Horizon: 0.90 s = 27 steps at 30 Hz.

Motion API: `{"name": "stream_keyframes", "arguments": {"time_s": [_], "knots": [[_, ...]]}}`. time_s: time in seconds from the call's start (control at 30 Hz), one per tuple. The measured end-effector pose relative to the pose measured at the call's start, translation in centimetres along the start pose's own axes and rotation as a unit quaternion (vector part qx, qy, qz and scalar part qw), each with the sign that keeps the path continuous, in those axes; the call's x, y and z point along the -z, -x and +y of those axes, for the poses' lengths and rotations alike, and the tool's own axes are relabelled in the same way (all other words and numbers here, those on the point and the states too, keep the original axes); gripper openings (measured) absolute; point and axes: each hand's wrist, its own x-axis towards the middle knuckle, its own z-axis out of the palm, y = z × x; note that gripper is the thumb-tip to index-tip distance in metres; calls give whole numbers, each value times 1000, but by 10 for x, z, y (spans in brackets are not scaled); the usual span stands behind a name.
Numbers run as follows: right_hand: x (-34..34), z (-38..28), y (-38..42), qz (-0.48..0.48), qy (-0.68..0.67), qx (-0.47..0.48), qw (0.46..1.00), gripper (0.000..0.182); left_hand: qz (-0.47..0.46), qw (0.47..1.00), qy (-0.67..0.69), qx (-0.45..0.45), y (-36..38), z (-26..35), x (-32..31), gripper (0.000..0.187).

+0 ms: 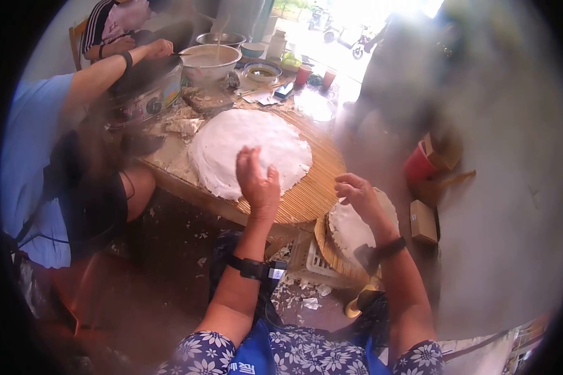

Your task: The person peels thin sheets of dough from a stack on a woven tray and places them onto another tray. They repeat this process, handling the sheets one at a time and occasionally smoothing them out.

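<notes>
A large round white sheet (238,134), dough-like with a ragged edge, lies on a round slatted bamboo mat (322,165) on the table. My left hand (256,184) is raised over the sheet's near edge, fingers up and thumb apart, with nothing in it. Just past the mat's right edge, my right hand (360,195) hovers with loosely bent fingers spread apart, also holding nothing. Below it, a second round white sheet (350,228) rests on another bamboo mat (324,244), lower than the table and partly covered by my right forearm.
A person in a light blue top (37,125) sits at the left, one hand (159,49) near a white basin (209,65). Bowls, red cups (303,75) and a phone (284,90) stand farther back. A red bucket (419,162) and cardboard box (423,222) are at right; scraps litter the floor.
</notes>
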Motion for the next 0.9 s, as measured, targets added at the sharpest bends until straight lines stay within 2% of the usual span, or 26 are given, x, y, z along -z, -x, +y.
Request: {"name": "stream_keyframes", "arguments": {"time_s": [0.07,0.13,0.2,0.23,0.3,0.4,0.43,0.57,0.6,0.67,0.77,0.87,0.9], "knots": [[-16,-11,-13,-6,-29,-8,1000,31,68,996,6,62,-19,-18,20,54],[-28,-14,-27,-8,-44,-24,999,33,127,987,-26,97,-34,-39,37,49],[-35,-10,-44,-3,-47,-44,998,35,148,977,1,151,-44,-54,54,52],[-36,-9,-51,5,-45,-51,998,35,146,958,118,217,-47,-59,60,53],[-38,-4,-66,20,-41,-61,997,36,132,867,344,335,-48,-65,69,54],[-37,17,-97,60,-63,-47,995,34,139,858,356,345,-47,-72,74,55],[-38,22,-104,64,-58,-46,995,35,138,860,325,368,-47,-80,75,56],[-39,55,-144,78,-35,-53,995,39,129,824,349,427,-49,-89,80,60],[-42,48,-145,96,12,-88,991,38,138,816,349,439,-49,-87,80,61],[-39,40,-148,96,78,-96,988,36,154,794,379,450,-50,-87,77,62],[-38,46,-151,107,73,-76,989,29,114,759,403,499,-49,-62,72,62],[-33,39,-141,116,42,-71,990,22,49,784,380,488,-42,-65,58,63],[-28,44,-141,120,31,-63,990,23,19,788,387,478,-40,-63,55,69]]}}
